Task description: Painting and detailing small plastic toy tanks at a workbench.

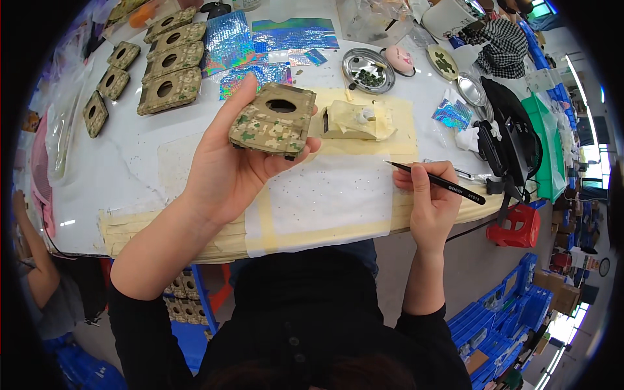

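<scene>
My left hand (227, 159) grips a camouflage-painted model vehicle hull (273, 130), raised above the table and tilted, its round hole facing up. In my right hand (429, 195) is a pair of black tweezers (448, 187), pinched between thumb and fingers, the tips pointing left. Under both hands lies a white sheet (325, 201) taped down with cream masking tape and dotted with tiny specks. Just beyond it a small tan block-shaped piece (354, 121), partly covered with masking tape, rests on a yellowish sheet. The tweezers and the hull are apart.
Several similar camouflage hulls (170, 91) and smaller pieces (95, 114) stand at the left. Shiny holographic sheets (227, 42) lie at the back, near a round metal dish (383, 81) of small green parts. At right are a black bag (513, 130), a green tray (546, 149) and a red stool (513, 227).
</scene>
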Demonstrator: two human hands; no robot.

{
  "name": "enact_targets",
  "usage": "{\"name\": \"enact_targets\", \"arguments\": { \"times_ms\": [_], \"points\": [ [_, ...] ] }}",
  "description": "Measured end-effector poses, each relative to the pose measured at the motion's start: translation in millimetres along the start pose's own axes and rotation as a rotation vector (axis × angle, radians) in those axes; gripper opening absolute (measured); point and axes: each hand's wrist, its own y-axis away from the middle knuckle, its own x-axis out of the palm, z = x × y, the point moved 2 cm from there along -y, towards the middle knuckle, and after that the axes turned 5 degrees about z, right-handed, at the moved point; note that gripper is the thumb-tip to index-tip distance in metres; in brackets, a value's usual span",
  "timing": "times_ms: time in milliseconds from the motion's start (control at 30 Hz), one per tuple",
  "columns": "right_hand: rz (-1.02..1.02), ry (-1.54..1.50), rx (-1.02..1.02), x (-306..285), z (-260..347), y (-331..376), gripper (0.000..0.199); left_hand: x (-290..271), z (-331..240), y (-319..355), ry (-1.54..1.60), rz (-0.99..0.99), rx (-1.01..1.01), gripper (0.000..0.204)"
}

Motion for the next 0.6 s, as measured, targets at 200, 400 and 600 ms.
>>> {"name": "enact_targets", "arguments": {
  "times_ms": [200, 400, 600],
  "points": [
    [-0.006, 0.02, 0.003, 2.5, 0.6, 0.4, 0.012, 0.0, 0.2, 0.0, -0.001, -0.003, -0.002, 0.057],
    [-0.009, 0.03, 0.001, 3.0, 0.3, 0.2, 0.012, -0.6, 1.1, -0.3, -0.001, 0.009, 0.0, 0.058],
    [-0.005, 0.034, 0.001, 3.1, 0.5, 0.2, 0.011, -0.2, 1.2, 0.0, -0.001, 0.005, 0.0, 0.058]
  ]
}}
